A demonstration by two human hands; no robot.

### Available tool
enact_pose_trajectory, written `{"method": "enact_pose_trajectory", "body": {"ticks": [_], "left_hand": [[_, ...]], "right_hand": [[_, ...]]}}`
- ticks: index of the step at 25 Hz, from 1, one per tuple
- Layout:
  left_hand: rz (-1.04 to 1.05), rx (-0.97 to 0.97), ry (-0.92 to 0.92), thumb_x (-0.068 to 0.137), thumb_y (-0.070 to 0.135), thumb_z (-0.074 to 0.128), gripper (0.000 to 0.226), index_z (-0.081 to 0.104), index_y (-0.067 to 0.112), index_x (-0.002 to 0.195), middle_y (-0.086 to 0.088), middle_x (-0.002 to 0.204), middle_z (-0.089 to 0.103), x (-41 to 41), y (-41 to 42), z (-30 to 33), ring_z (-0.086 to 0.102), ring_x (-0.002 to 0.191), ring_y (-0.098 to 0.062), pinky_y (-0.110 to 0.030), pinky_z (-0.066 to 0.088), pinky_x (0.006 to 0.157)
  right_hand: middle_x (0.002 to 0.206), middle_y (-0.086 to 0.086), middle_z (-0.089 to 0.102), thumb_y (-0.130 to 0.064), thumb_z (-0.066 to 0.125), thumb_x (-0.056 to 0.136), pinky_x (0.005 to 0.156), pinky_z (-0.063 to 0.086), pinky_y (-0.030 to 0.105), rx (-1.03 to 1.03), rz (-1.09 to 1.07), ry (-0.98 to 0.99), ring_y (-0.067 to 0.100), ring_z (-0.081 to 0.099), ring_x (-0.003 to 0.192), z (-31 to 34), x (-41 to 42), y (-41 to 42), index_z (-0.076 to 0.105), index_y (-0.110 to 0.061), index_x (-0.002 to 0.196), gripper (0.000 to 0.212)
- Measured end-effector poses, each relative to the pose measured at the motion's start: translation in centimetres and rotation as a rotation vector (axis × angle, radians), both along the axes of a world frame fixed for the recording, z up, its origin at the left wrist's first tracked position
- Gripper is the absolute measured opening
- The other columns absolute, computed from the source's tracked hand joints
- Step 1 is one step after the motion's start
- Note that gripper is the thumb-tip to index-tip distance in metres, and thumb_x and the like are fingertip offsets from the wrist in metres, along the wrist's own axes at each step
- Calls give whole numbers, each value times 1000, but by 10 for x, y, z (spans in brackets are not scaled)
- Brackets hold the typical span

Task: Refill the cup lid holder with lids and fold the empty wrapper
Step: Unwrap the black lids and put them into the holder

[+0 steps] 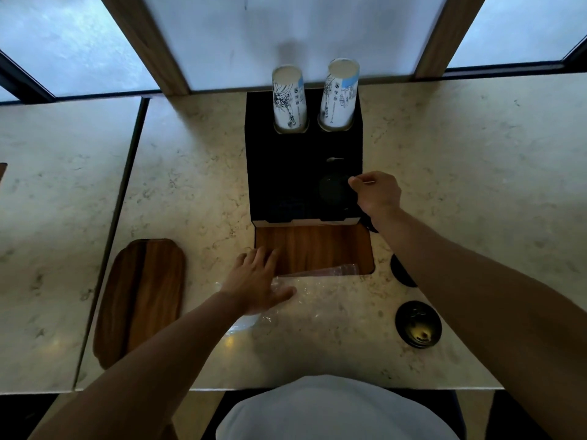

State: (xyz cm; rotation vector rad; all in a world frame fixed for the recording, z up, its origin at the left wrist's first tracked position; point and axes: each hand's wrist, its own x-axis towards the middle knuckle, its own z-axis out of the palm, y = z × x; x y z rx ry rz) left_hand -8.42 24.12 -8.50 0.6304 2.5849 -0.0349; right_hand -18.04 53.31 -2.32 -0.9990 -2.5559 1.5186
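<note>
Here we see the marble counter (444, 192) w/ the black holder (286, 173) at the back, two cup stacks (289, 100) in it. Our left hand (259, 282) lies flat, fingers spread, on the clear wrapper (305, 290). Our right hand (378, 190) pinches a black lid (335, 190) over the holder's right slot. Another lid (418, 324) lies on the counter, front right.

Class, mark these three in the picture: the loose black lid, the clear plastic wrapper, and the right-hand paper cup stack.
loose black lid (418, 324), head view, centre of its top.
clear plastic wrapper (313, 289), head view, flat stretch on the counter.
right-hand paper cup stack (339, 93), head view, printed side wall.
</note>
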Motion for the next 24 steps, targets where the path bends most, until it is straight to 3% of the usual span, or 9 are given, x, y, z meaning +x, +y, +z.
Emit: {"method": "enact_pose_trajectory", "body": {"ticks": [5,10,15,19,24], "left_hand": [[9,11,-10,79,93,9,110,13,21,161,-14,166,24,-4,-1,-5,24,151,-35,-49,22,123],[-8,13,-18,80,94,9,109,13,22,162,-13,167,21,-9,-3,-8,21,152,-35,-50,19,124],[-17,0,-21,79,94,5,111,17,21,161,-14,166,22,-4,-6,-11,19,152,-36,-52,17,124],[-15,11,2,82,92,8,107,22,19,160,-15,165,25,-1,-7,-12,20,152,-35,-52,16,124],[-15,25,17,85,90,9,105,26,17,159,-17,163,28,1,-8,-14,21,152,-36,-53,15,124]], "right_hand": [[97,7,76,-33,66,95,65,42,19,153,34,8,11,58,77,-2,-15,-14,77,-13,94,23],[90,9,73,-31,58,101,65,41,25,276,100,-54,17,64,78,-3,-22,-28,74,-8,93,29],[100,13,68,-21,49,104,66,38,29,392,202,-60,17,52,78,-4,-24,-44,61,-3,112,23],[106,16,69,-10,51,101,68,43,30,459,305,-79,25,64,90,-4,-27,-48,59,-2,115,18],[111,17,68,-5,49,101,74,48,30,463,328,-113,27,65,98,-6,-32,-47,57,-3,121,22]]}}
